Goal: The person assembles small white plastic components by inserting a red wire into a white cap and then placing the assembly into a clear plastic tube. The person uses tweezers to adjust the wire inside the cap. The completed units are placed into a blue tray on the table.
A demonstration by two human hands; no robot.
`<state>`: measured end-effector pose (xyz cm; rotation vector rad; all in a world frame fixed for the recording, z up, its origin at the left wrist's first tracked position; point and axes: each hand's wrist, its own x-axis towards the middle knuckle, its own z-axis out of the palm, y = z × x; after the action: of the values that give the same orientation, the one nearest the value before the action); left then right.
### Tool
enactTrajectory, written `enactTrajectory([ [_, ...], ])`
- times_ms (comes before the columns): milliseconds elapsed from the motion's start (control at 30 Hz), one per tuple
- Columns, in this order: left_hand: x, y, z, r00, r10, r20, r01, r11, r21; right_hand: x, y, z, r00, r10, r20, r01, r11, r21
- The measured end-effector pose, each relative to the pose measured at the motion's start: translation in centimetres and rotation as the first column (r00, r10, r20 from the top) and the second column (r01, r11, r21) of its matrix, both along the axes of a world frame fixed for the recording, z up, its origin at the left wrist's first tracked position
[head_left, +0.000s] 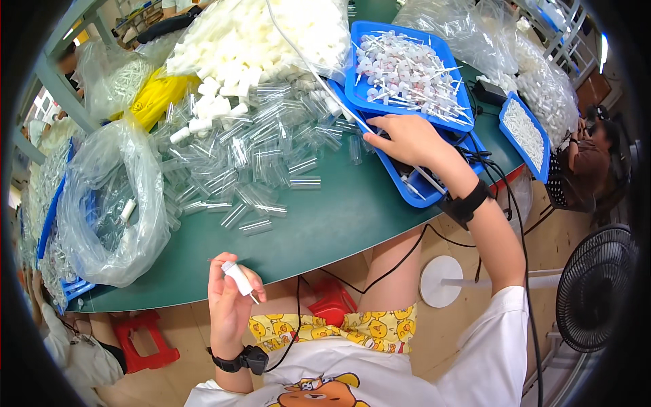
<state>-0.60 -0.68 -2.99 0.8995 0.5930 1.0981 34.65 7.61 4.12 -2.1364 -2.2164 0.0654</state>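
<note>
Near the table's front edge, my left hand [230,298] is closed around a small white plastic cylinder [239,277] with a clear end; a thin pale tip sticks out by the fingers. My right hand [410,139] reaches over the blue trays at the right. A long thin white rod [312,71] runs between its thumb and forefinger and comes out below the palm; the other fingers are hidden. Just beyond the hand, the upper blue tray [350,85] holds many white stick-like parts [413,71]. A lower blue tray [424,200] lies partly under my wrist.
Clear plastic tubes [271,142] are strewn over the green table [325,227]. Behind them lies a bag of white foam-like pieces [264,41]. An open clear bag [112,203] hangs at the left edge. Black cables [519,224] and a fan [593,288] are at my right.
</note>
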Motion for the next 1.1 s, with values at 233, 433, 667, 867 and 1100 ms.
enactTrajectory([
  [233, -0.8, 0.4, -0.7, 0.997, -0.064, 0.04, 0.065, 0.998, -0.025, -0.2, 2.0, 0.2, 0.99, 0.014, 0.138, 0.011, 0.984, -0.177],
  [433, -0.5, 0.3, -0.5, 0.998, -0.06, 0.023, 0.059, 0.998, 0.013, -1.6, 2.6, 0.2, 0.954, 0.018, 0.3, 0.035, 0.985, -0.171],
  [667, -0.5, 0.2, -0.2, 0.998, -0.053, 0.031, 0.053, 0.999, 0.001, -1.5, 4.0, 0.5, 0.95, -0.006, 0.312, 0.093, 0.96, -0.264],
  [867, -0.4, 0.1, -0.1, 0.999, -0.044, 0.014, 0.044, 0.999, 0.0, -1.7, 4.4, -0.6, 0.951, -0.166, 0.26, 0.209, 0.966, -0.151],
  [1100, -0.6, -0.3, -0.4, 0.999, -0.034, 0.021, 0.035, 0.999, -0.014, -2.0, 4.1, -0.6, 0.948, -0.305, 0.085, 0.314, 0.94, -0.132],
])
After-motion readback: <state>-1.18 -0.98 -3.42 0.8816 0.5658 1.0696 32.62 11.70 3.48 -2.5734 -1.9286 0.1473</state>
